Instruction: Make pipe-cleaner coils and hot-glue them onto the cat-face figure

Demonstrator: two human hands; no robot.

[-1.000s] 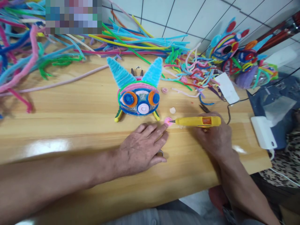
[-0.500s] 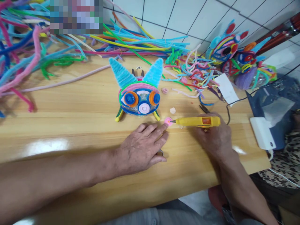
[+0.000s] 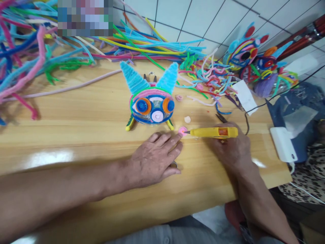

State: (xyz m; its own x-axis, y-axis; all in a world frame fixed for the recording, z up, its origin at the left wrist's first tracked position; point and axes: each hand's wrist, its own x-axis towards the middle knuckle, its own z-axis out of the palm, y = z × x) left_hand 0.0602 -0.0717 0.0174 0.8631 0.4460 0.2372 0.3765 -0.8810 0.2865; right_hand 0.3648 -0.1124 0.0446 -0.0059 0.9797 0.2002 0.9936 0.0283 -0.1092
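Note:
My right hand (image 3: 235, 150) grips a yellow glue gun (image 3: 213, 132) lying level over the wooden table (image 3: 76, 135), its nozzle touching a small pink pipe-cleaner coil (image 3: 182, 130). My left hand (image 3: 154, 159) lies flat on the table, fingers stretched out, fingertips pressing the edge of that pink coil. Just behind stands a pipe-cleaner animal figure (image 3: 151, 101) with blue pointed ears, orange-and-blue eyes and a pink spiral nose. A small cream coil (image 3: 187, 119) and another pink coil (image 3: 179, 98) lie nearby.
Heaps of coloured pipe cleaners (image 3: 50, 44) cover the table's back and left. Short offcuts (image 3: 210, 81) lie back right beside finished colourful figures (image 3: 256, 64). A white paper slip (image 3: 245, 96), a black cord (image 3: 247, 118) and a white plastic object (image 3: 283, 144) sit at the right edge.

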